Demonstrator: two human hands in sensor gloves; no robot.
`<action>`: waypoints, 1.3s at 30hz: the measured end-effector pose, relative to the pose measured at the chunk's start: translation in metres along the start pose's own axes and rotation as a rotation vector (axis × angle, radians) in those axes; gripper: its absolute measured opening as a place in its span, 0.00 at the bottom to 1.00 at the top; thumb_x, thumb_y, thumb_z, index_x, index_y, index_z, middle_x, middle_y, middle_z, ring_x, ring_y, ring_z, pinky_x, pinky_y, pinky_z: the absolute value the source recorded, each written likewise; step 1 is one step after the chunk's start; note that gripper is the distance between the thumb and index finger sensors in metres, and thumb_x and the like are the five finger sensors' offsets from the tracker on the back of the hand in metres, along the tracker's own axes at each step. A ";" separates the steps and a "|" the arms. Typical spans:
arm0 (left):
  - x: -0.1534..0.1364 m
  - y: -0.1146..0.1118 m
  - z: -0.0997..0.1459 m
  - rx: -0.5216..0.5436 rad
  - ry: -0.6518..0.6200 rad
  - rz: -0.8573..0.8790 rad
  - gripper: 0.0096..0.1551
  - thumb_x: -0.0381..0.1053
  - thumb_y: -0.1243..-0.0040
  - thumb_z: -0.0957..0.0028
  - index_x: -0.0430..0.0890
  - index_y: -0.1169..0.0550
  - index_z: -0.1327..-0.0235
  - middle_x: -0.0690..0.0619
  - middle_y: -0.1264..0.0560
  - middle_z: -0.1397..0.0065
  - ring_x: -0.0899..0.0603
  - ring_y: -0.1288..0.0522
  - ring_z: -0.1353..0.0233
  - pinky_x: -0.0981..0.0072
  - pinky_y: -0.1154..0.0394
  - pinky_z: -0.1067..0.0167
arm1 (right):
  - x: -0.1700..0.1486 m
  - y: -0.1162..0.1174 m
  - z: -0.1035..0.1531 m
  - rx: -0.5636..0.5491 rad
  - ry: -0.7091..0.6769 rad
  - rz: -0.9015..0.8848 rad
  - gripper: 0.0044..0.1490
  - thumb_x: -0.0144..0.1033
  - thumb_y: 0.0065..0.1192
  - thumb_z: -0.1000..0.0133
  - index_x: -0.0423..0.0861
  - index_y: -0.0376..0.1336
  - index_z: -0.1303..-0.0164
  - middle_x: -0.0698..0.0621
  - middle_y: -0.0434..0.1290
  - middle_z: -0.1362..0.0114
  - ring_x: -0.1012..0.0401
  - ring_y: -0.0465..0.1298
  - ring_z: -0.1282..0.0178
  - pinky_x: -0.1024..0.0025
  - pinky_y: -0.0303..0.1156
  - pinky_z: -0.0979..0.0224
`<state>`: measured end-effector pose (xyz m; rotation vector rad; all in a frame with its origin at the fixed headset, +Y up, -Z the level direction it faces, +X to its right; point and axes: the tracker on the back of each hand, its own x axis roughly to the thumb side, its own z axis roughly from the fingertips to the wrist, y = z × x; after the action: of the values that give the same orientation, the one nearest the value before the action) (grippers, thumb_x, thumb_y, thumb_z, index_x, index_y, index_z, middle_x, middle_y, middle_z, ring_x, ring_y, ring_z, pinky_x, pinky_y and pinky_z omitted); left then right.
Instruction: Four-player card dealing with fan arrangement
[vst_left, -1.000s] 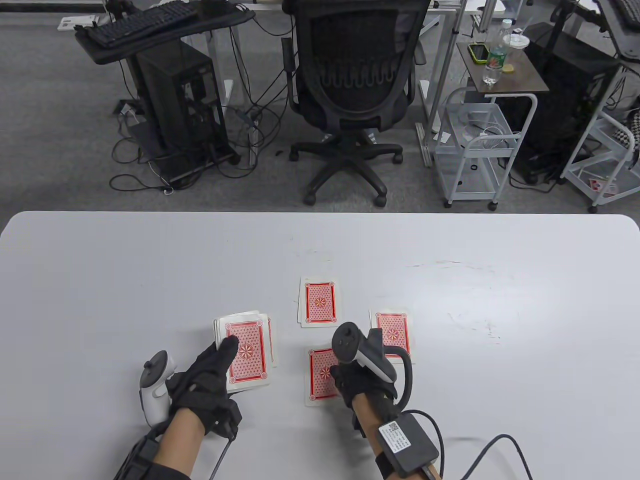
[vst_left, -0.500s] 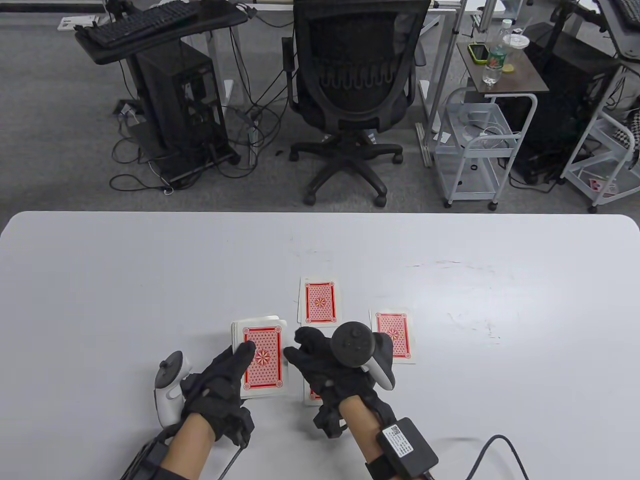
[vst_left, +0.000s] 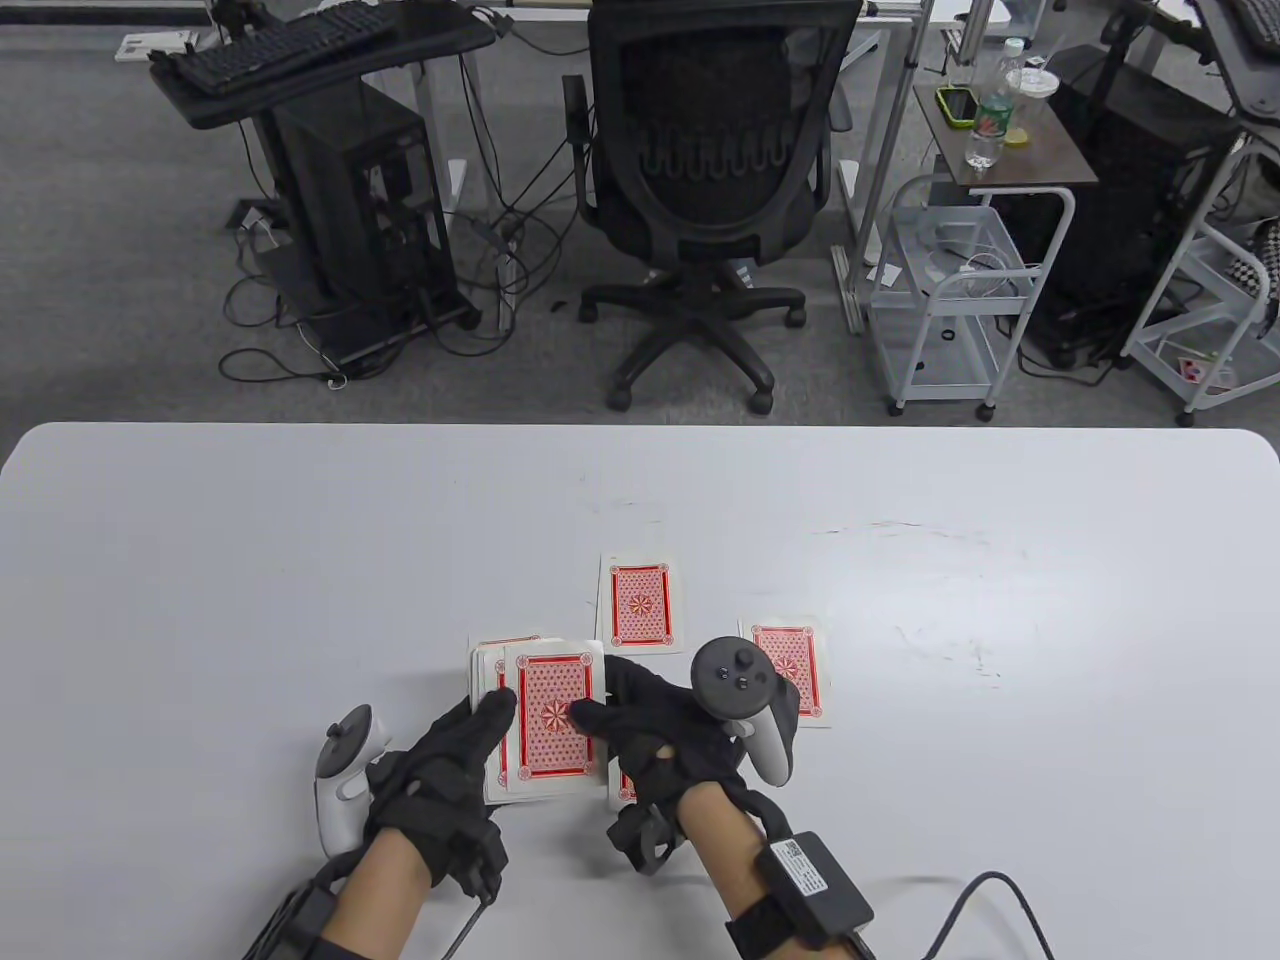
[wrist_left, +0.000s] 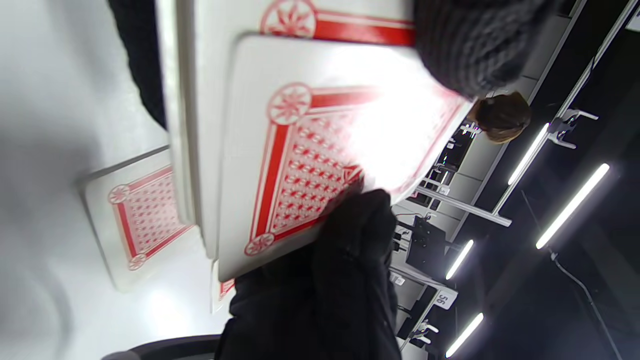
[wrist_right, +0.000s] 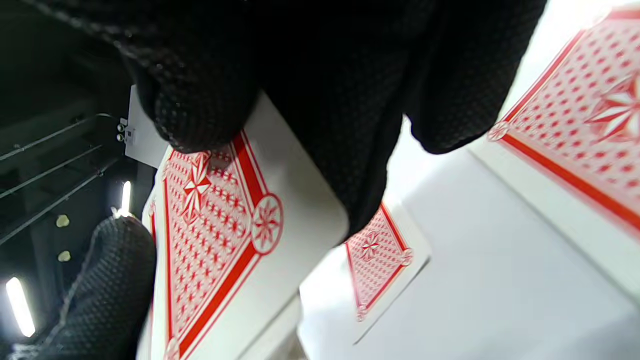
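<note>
Deck held near the table's (vst_left: 200, 520) front edge; top card pinched.
The deck (vst_left: 490, 680) is gripped by the left hand (vst_left: 440, 770). Its top card (vst_left: 552, 715), slid rightward, is pinched by the right hand (vst_left: 660, 740). Three dealt cards (vst_left: 640, 605) lie face down just beyond.

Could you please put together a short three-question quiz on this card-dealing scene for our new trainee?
1. True or false: the left hand holds the deck.
2. Which hand pinches the top card? A left, B right.
3. How many dealt cards lie visible on the table?

Key: 1 true. 2 B, the right hand. 3 three: far card, right card, and near card, partly hidden.
</note>
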<state>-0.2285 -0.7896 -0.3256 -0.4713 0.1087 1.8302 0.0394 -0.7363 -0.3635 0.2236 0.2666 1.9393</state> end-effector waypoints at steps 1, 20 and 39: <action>0.003 0.005 0.001 0.016 -0.006 0.003 0.28 0.64 0.37 0.46 0.56 0.25 0.35 0.57 0.19 0.35 0.42 0.14 0.40 0.51 0.17 0.47 | 0.003 -0.001 -0.004 -0.009 0.003 -0.003 0.41 0.38 0.70 0.46 0.32 0.58 0.28 0.52 0.79 0.46 0.58 0.88 0.56 0.46 0.73 0.40; 0.022 0.087 0.017 0.296 -0.046 0.089 0.28 0.65 0.38 0.45 0.57 0.26 0.34 0.58 0.20 0.34 0.43 0.14 0.40 0.51 0.17 0.46 | 0.030 0.096 -0.114 0.053 0.187 1.022 0.53 0.46 0.70 0.44 0.30 0.48 0.22 0.52 0.76 0.48 0.69 0.82 0.75 0.56 0.78 0.49; 0.020 0.065 0.009 0.200 -0.061 0.096 0.28 0.65 0.37 0.45 0.57 0.26 0.35 0.58 0.19 0.35 0.43 0.14 0.40 0.51 0.17 0.46 | 0.064 0.065 -0.079 0.135 -0.085 0.392 0.46 0.59 0.59 0.40 0.36 0.57 0.24 0.41 0.71 0.33 0.53 0.83 0.47 0.42 0.70 0.38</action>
<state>-0.2963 -0.7892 -0.3359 -0.2732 0.2738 1.9032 -0.0640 -0.7072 -0.4179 0.4747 0.3154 2.2939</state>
